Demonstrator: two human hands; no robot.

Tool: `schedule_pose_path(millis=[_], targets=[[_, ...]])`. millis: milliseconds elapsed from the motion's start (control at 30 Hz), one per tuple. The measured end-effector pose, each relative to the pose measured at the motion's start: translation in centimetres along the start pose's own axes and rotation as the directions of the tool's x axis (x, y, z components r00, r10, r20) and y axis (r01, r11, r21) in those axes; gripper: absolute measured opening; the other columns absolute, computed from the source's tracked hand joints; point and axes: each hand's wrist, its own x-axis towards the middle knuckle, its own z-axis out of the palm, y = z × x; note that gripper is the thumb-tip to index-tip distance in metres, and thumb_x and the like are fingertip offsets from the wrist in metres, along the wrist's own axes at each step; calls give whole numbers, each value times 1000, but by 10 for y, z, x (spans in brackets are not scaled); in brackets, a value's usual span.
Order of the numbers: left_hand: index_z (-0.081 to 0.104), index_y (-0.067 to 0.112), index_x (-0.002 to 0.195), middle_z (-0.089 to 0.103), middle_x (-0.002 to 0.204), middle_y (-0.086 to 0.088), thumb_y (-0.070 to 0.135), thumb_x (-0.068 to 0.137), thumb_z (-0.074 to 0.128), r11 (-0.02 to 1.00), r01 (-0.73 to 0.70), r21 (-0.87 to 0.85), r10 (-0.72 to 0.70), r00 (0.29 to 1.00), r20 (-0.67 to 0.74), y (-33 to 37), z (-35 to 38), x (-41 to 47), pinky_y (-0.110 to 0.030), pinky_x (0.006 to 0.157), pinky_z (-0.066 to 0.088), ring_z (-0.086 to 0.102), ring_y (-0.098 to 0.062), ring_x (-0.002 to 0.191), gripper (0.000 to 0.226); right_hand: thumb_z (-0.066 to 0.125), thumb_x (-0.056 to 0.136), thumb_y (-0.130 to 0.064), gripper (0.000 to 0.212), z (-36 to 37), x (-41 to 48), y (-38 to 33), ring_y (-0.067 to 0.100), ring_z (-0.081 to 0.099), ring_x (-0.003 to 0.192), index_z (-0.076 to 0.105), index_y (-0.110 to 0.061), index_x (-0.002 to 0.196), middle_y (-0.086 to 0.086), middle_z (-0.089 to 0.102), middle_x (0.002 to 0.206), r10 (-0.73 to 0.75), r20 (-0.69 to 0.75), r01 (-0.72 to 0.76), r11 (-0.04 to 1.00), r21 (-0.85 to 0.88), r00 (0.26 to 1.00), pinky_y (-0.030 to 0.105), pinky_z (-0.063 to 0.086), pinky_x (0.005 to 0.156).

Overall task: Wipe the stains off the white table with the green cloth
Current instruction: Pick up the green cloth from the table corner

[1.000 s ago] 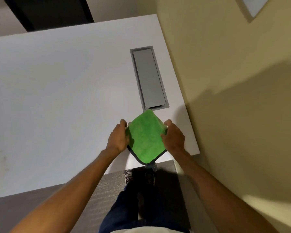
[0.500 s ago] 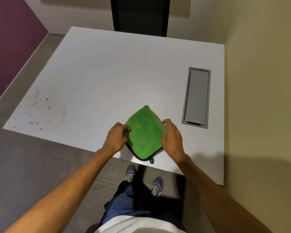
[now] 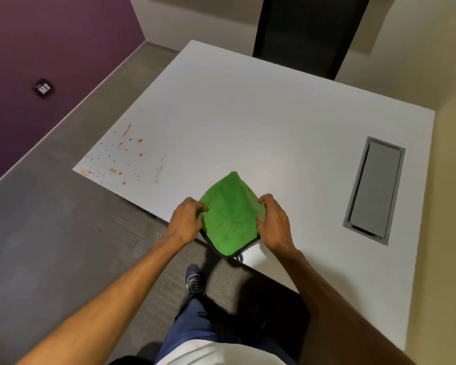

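Note:
A folded green cloth [image 3: 229, 217] with a dark hem is held just above the near edge of the white table [image 3: 248, 122]. My left hand [image 3: 186, 219] grips its left side and my right hand [image 3: 273, 223] grips its right side, fingers curled over the fabric. Orange and brown stains [image 3: 121, 159] are spattered over the table's near left corner, well to the left of the cloth.
A grey rectangular cable hatch [image 3: 374, 191] is set into the table at the right. A dark chair back [image 3: 306, 32] stands beyond the far edge. A yellow wall runs along the right, a purple wall at the left, grey carpet below.
My view has swung left, bringing the stained corner and purple wall into sight. Both hands keep the same hold on the cloth and have shifted left along the table's near edge.

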Motion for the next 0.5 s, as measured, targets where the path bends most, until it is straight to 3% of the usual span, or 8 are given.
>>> schedule_pose_path(millis=[133, 233, 367, 500], targets=[[72, 10, 113, 64, 115, -9, 1, 93, 58, 999, 27, -21, -28, 999, -42, -44, -24, 14, -25, 87, 43, 61, -23, 105, 26, 61, 79, 9, 39, 37, 19, -27, 24, 51, 83, 52, -6, 114, 7, 58, 96, -39, 1, 39, 999, 33, 999, 32, 37, 72], [72, 9, 113, 64, 116, -9, 0, 93, 54, 999, 45, -31, -47, 997, -56, -76, -40, 26, -28, 92, 44, 61, -23, 106, 29, 60, 75, 13, 37, 68, 35, -51, 22, 46, 75, 54, -4, 107, 5, 52, 87, -22, -20, 22, 1000, 20, 1000, 31, 37, 68], [73, 4, 109, 67, 113, -13, -5, 90, 52, 997, 54, -52, -58, 995, -83, -117, -58, 41, -36, 93, 49, 62, -27, 105, 30, 58, 76, 7, 38, 106, 52, -82, 22, 50, 73, 54, -16, 106, -1, 55, 86, -10, 24, 10, 1000, 9, 1000, 33, 41, 63], [72, 5, 113, 67, 111, -13, -3, 86, 63, 998, 45, -39, -47, 997, -69, -157, -71, 57, -44, 92, 53, 63, -29, 101, 30, 57, 80, 0, 45, 134, 68, -108, 22, 53, 81, 50, -27, 116, -2, 53, 95, -12, 79, 14, 999, -32, 997, 32, 42, 70]])
